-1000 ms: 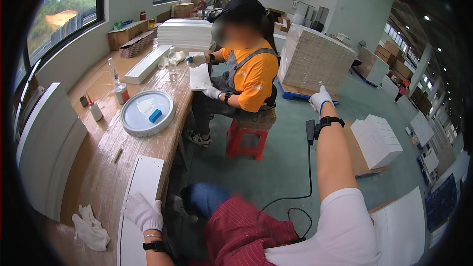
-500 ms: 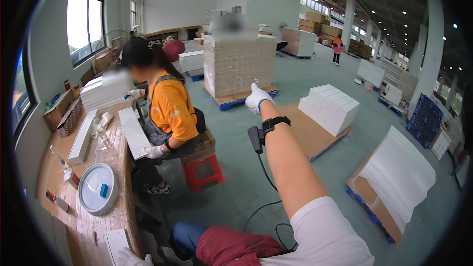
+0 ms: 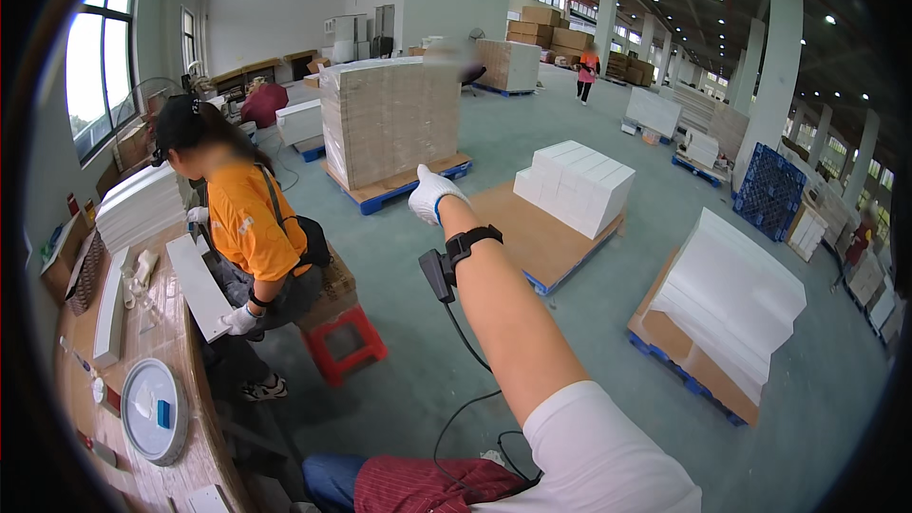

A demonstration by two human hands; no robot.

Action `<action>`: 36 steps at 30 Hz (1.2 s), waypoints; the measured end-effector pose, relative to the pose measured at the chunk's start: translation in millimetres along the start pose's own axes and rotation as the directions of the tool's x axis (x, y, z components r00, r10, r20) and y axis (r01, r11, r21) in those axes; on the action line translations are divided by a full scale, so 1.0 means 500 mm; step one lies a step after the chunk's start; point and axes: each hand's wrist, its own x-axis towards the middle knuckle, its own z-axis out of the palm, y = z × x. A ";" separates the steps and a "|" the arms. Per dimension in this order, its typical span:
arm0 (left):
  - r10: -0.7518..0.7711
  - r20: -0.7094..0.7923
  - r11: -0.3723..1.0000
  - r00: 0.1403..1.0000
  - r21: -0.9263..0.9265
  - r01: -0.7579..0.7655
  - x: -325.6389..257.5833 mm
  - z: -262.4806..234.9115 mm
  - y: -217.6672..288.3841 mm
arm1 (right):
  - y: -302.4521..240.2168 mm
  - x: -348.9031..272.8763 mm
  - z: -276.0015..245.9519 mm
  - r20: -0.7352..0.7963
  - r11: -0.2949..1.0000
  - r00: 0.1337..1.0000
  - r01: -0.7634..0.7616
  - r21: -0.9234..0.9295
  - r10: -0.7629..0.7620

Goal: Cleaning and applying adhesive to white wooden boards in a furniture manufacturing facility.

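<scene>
My right hand (image 3: 436, 198), in a white knit glove, is stretched out ahead over the floor. One digit sticks up and the other fingers look folded; nothing shows in it. A black strap with a small box (image 3: 439, 275) and a cable sits on my right wrist. My left hand is out of the picture. At the bottom of the film-covered workbench (image 3: 211, 418) a corner of a white board (image 3: 210, 500) shows. Beside the bench a co-worker in an orange shirt (image 3: 250, 223) holds a long white panel (image 3: 197, 287) with gloved hands.
A grey round lid (image 3: 142, 432) with a blue block (image 3: 163, 413) lies on the bench. The co-worker sits above a red stool (image 3: 347, 347). Pallets carry a wrapped stack (image 3: 389, 123), white blocks (image 3: 575, 185) and white sheets (image 3: 727, 294). Another person (image 3: 586, 74) stands far off.
The view has swung right, so the scene sits further left. My left hand has left the picture. My right arm stays stretched out, its raised digit still up.
</scene>
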 end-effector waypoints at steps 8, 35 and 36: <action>-0.002 -0.026 1.000 1.000 0.007 0.002 0.013 -0.044 0.030 | 0.054 0.018 0.032 0.147 0.995 0.984 -0.092 -0.035 0.096; 0.032 -0.020 0.999 0.999 0.044 -0.031 0.008 -0.028 0.030 | 0.228 0.001 -0.109 0.860 0.568 0.488 -0.670 0.478 -0.148; 0.075 -0.009 0.997 0.997 -0.001 -0.076 0.021 -0.010 0.037 | 0.330 0.046 -0.127 0.861 0.617 0.493 -0.642 0.454 -0.120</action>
